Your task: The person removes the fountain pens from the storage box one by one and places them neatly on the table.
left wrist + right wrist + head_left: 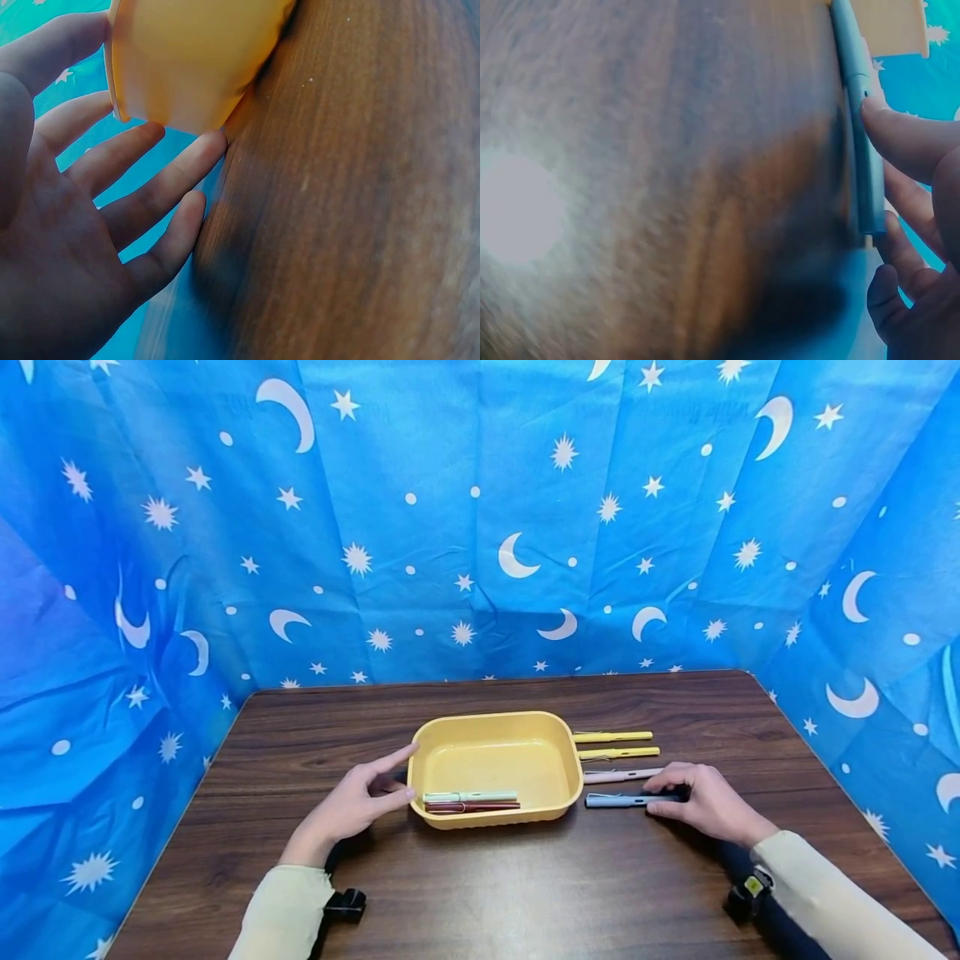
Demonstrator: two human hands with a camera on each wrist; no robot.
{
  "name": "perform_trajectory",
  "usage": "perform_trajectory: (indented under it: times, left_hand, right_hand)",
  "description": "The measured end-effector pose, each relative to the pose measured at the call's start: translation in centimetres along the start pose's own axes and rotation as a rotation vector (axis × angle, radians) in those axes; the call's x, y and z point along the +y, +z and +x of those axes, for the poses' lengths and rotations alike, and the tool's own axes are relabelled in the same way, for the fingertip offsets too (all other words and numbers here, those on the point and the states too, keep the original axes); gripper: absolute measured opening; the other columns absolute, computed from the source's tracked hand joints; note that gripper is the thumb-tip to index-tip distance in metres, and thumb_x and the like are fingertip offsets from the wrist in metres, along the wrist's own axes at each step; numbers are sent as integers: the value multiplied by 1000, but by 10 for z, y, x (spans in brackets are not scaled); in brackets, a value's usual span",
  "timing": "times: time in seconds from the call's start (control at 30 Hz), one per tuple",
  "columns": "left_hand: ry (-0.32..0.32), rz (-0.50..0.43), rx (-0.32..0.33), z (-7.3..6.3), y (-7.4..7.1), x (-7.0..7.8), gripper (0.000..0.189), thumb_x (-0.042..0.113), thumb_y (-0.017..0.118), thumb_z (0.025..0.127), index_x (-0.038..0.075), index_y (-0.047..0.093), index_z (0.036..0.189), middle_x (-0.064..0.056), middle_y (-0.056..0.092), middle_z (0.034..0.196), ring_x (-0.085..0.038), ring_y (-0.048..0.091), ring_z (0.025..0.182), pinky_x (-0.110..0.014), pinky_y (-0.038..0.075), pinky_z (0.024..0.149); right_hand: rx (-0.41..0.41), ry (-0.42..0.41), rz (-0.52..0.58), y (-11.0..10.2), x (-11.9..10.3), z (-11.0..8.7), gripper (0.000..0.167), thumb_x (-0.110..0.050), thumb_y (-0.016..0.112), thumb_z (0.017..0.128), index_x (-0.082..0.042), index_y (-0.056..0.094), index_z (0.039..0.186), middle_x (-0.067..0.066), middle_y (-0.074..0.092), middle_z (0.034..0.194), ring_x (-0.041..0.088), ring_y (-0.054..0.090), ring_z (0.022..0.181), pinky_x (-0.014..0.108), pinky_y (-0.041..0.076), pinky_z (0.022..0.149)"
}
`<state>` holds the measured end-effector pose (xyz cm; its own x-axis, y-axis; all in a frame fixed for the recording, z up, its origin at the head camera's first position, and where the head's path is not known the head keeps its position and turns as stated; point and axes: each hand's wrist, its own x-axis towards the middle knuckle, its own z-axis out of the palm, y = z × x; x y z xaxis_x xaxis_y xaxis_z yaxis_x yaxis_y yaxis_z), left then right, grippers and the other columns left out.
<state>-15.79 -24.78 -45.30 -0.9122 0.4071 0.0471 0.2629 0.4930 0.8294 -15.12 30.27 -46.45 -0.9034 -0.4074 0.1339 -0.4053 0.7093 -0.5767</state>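
A yellow tray (480,760) sits on the table, with a mint-green pen (483,796) and a dark red pen (487,807) lying along its near side. At its left end my left hand (360,797) rests spread fingers and thumb against the rim; in the left wrist view the fingertips meet the tray's outer wall (195,67). Right of the tray, my right hand (693,797) pinches the back end of a blue-grey pen (618,801) between thumb and fingers. In the right wrist view, the thumb presses the barrel of this pen (866,157). Just behind it lies a pale pink pen (618,775).
Two yellow pens, one farther back (622,737) and one nearer (626,752), lie right of the tray. The dark wooden table (510,877) ends at a blue curtain (450,527) with moons and stars, which also hangs at both sides.
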Motion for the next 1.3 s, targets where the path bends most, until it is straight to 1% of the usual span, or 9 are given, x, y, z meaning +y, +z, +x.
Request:
perform_trajectory:
  times: [0.2,0.37,0.57,0.63,0.77,0.93,1.13,1.23,1.3]
  left_hand:
    - [4,-3,1,0,0,2,70,31,74,100,18,44,162,-13,52,158,-19,71,109,-28,57,89]
    - [-6,-8,-4,-1,-1,2,70,31,74,100,18,44,162,-14,55,155,-18,71,107,-28,57,87]
    - [0,-21,-4,-1,-2,0,70,30,74,101,17,43,162,-14,56,154,-17,72,107,-28,57,86]
    - [7,-23,-8,-1,-2,-2,69,30,73,101,18,43,162,-14,55,154,-18,71,107,-28,57,85]
    - [16,-31,-14,-1,-1,-4,68,29,73,102,19,43,162,-14,56,154,-20,71,107,-28,57,85]
    - [14,-32,-13,0,-1,-4,69,30,73,101,19,43,162,-14,56,154,-19,71,106,-28,57,85]
    - [-3,-30,-11,-1,0,-2,69,32,73,101,20,43,162,-15,59,149,-17,71,106,-28,57,87]
    - [-11,-34,-7,-2,0,-1,69,32,73,101,20,44,162,-15,60,148,-17,71,105,-28,57,86]
    - [-15,-36,-4,-2,0,0,70,32,74,101,20,44,162,-15,60,148,-16,71,104,-27,56,86]
  right_hand:
    - [22,41,-5,-12,-6,2,26,-30,83,93,-19,80,116,-10,76,110,15,69,101,36,56,87]
    - [43,72,35,-24,-17,9,31,-27,82,94,-13,78,122,1,77,113,23,68,101,31,55,81]
    - [78,32,46,-34,-36,24,33,-28,82,94,-14,76,123,4,77,114,19,65,94,28,54,74]
    - [83,17,44,-36,-43,28,34,-27,83,93,-14,76,124,4,77,115,19,64,90,28,54,71]
    - [90,-10,46,-39,-58,39,35,-24,85,92,-16,75,124,4,77,116,21,64,88,28,55,69]
    - [85,-37,69,-41,-78,54,39,-25,85,92,-17,73,128,6,77,120,23,67,95,28,57,72]
    - [56,-103,87,-39,-100,75,39,-29,84,92,-20,73,129,-1,76,122,20,70,109,34,58,82]
    - [32,-123,108,-36,-113,85,39,-29,85,92,-21,73,128,-3,75,123,19,70,111,37,58,83]
    - [18,-136,123,-33,-121,92,40,-30,85,91,-21,73,128,-3,74,124,21,70,112,38,59,84]
